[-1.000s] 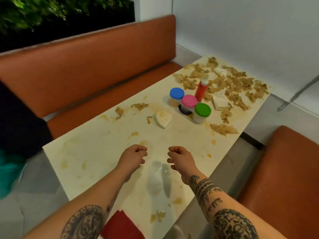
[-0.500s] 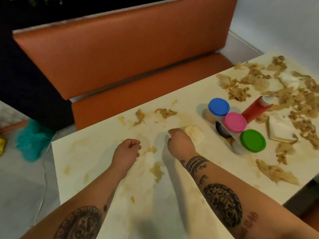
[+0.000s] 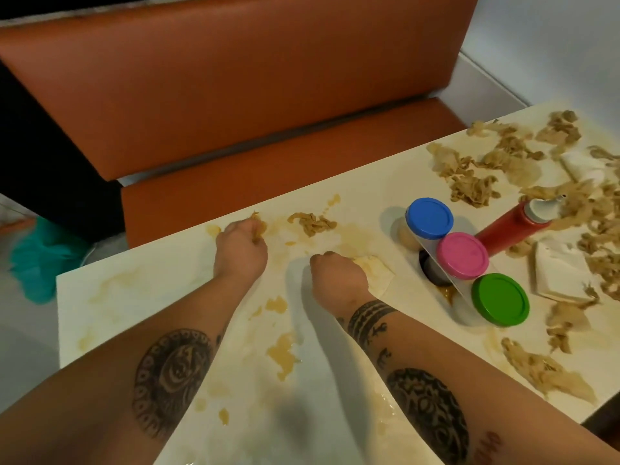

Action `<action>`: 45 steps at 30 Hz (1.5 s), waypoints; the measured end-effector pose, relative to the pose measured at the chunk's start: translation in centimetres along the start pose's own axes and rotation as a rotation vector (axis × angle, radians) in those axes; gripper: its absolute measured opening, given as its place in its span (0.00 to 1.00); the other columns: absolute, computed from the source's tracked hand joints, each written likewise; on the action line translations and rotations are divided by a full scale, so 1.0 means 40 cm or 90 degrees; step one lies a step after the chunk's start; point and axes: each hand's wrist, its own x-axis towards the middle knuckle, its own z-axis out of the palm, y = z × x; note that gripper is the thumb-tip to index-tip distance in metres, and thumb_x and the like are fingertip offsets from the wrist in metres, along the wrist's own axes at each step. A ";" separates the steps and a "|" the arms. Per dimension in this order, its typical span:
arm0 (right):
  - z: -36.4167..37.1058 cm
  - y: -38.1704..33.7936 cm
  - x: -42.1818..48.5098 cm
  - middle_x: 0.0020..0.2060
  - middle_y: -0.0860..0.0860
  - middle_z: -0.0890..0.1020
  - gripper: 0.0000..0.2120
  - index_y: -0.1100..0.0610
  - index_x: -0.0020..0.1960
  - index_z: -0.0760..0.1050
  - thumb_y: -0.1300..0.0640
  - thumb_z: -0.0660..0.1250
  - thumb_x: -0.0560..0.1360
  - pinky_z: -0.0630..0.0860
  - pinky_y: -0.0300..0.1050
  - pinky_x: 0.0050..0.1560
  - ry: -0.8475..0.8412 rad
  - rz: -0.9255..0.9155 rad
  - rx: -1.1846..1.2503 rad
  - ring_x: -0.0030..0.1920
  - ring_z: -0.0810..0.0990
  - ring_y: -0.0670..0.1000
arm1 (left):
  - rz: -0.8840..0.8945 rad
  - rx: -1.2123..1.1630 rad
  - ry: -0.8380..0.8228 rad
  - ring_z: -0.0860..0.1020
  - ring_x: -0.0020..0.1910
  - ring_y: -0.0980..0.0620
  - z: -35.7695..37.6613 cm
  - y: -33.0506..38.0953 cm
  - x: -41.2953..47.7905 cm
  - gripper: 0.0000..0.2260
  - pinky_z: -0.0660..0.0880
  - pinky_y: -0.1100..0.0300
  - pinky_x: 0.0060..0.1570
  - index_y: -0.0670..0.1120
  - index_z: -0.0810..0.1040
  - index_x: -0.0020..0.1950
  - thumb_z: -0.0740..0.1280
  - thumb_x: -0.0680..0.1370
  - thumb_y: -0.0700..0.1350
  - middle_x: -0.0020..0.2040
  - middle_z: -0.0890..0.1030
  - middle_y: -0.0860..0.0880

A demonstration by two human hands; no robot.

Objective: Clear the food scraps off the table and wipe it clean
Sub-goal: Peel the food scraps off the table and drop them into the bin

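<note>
The cream table (image 3: pixel 141 297) is smeared with brown sauce and strewn with beige food scraps. My left hand (image 3: pixel 240 250) is at the table's far edge, fingers curled round a small clump of scraps (image 3: pixel 257 228). My right hand (image 3: pixel 339 276) grips a crumpled cream napkin (image 3: pixel 375 275) lying on the table. Another scrap clump (image 3: pixel 312 223) lies just right of my left hand. A large heap of scraps (image 3: pixel 503 162) covers the right end of the table.
A rack with blue (image 3: pixel 429 218), pink (image 3: pixel 464 255) and green (image 3: pixel 500 298) lidded jars and a red sauce bottle (image 3: pixel 513 226) stands right of my hands. A folded napkin (image 3: pixel 557 276) lies beyond it. An orange bench (image 3: pixel 235 95) runs behind the table. Something teal (image 3: pixel 40 260) sits at left.
Both hands reached forward from the near side. My left hand went to the far edge and closed on scraps; my right hand reached the napkin and stays closed on it.
</note>
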 end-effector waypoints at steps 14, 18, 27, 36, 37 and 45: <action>-0.013 -0.047 0.101 0.44 0.46 0.82 0.04 0.51 0.49 0.78 0.59 0.66 0.80 0.72 0.33 0.41 0.152 0.086 0.645 0.42 0.79 0.44 | -0.068 -0.277 -0.018 0.81 0.49 0.46 0.057 0.026 0.024 0.13 0.80 0.49 0.56 0.49 0.81 0.59 0.60 0.81 0.38 0.55 0.82 0.47; -0.017 -0.073 0.106 0.47 0.47 0.82 0.07 0.52 0.54 0.79 0.61 0.64 0.80 0.78 0.42 0.51 0.178 0.054 0.664 0.47 0.80 0.48 | -0.321 -0.747 -0.138 0.81 0.53 0.41 0.058 0.071 -0.011 0.11 0.79 0.45 0.57 0.39 0.81 0.53 0.62 0.76 0.41 0.53 0.82 0.39; -0.031 0.013 0.156 0.47 0.44 0.82 0.07 0.51 0.53 0.79 0.60 0.65 0.79 0.77 0.38 0.48 0.259 0.071 0.619 0.47 0.81 0.46 | -0.488 -0.788 -0.047 0.71 0.29 0.52 0.049 0.077 -0.004 0.14 0.68 0.62 0.30 0.47 0.73 0.44 0.63 0.83 0.56 0.34 0.75 0.50; -0.035 0.048 0.216 0.59 0.55 0.75 0.24 0.52 0.68 0.77 0.68 0.58 0.77 0.73 0.48 0.55 0.063 0.011 0.116 0.63 0.69 0.60 | -0.436 -0.684 -0.059 0.70 0.32 0.53 0.024 0.019 -0.045 0.09 0.67 0.61 0.30 0.47 0.79 0.56 0.62 0.84 0.49 0.40 0.76 0.50; -0.037 0.041 0.218 0.58 0.54 0.77 0.22 0.53 0.66 0.78 0.67 0.58 0.76 0.75 0.48 0.57 0.054 0.009 0.120 0.63 0.71 0.60 | -0.428 -0.683 -0.057 0.72 0.33 0.52 0.021 0.015 -0.051 0.08 0.68 0.61 0.31 0.46 0.79 0.58 0.62 0.84 0.47 0.41 0.78 0.49; -0.050 -0.058 0.129 0.44 0.44 0.83 0.05 0.49 0.48 0.81 0.59 0.69 0.79 0.72 0.34 0.44 0.061 -0.152 0.464 0.44 0.79 0.43 | -0.419 -0.736 -0.041 0.82 0.42 0.48 0.016 0.008 -0.073 0.10 0.79 0.57 0.38 0.45 0.82 0.59 0.63 0.84 0.44 0.51 0.86 0.44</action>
